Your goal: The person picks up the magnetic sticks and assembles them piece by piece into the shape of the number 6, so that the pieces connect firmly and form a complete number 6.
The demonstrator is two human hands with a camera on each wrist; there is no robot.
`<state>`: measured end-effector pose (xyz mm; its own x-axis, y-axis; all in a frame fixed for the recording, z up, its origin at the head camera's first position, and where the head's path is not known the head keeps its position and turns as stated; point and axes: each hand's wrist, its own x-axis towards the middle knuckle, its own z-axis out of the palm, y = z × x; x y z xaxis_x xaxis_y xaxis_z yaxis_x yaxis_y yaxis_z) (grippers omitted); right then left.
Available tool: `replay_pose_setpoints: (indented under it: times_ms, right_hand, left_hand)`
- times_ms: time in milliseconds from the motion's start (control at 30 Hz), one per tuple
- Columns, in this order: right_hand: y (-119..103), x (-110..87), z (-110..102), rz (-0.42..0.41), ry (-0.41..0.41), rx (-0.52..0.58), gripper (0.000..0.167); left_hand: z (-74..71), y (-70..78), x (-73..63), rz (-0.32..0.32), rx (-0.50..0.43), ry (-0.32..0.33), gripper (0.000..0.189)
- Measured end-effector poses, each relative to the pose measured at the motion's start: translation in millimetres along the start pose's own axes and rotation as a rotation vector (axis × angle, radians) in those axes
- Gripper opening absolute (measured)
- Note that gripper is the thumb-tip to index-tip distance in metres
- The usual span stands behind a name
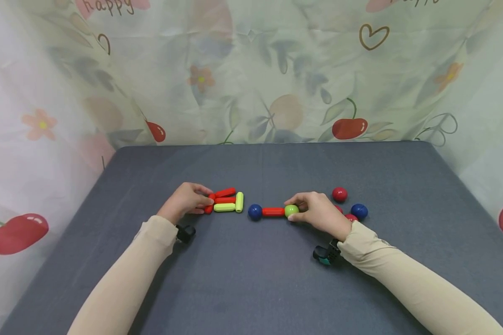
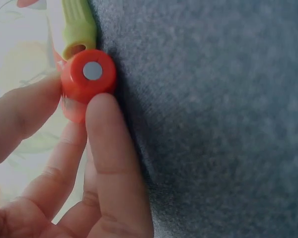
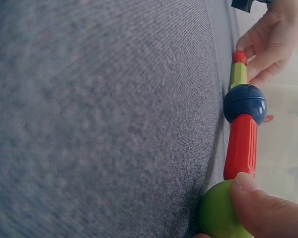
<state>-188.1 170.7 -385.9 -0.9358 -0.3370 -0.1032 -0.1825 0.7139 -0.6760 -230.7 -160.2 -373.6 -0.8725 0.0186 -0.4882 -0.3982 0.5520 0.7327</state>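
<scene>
My left hand (image 1: 186,201) pinches a short red magnetic rod (image 2: 90,74) between thumb and fingers; a round silver magnet shows in the rod's end. Right beside it lie two more red rods (image 1: 225,192) and two yellow-green rods (image 1: 224,207), close together on the table. My right hand (image 1: 322,213) grips a green ball (image 3: 217,212) with the thumb on its near side. That ball sits at one end of another red rod (image 1: 273,212), whose other end meets a dark blue ball (image 3: 245,104). This row lies along the table, pointing toward the rods at left.
Behind and beside my right hand are a red ball (image 1: 339,194), a second blue ball (image 1: 359,211) and further red balls (image 1: 351,217) partly hidden by the hand. A dark grey cloth covers the table (image 1: 251,279). A printed curtain (image 1: 243,93) hangs at its far edge.
</scene>
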Motion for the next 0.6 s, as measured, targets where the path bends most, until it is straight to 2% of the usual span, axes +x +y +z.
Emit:
replay_pose_setpoints:
  times_ms: [400,600]
  right_hand:
    - [1.4,0.6,-0.5,-0.011,0.003,0.000,0.034]
    - [0.7,0.3,-1.1,-0.008,0.001,-0.005,0.033]
  left_hand:
    - [-6.4,0.4,-9.5,0.047,-0.020,0.032,0.038]
    - [-6.4,6.0,-15.0,0.062,-0.059,0.045,0.039]
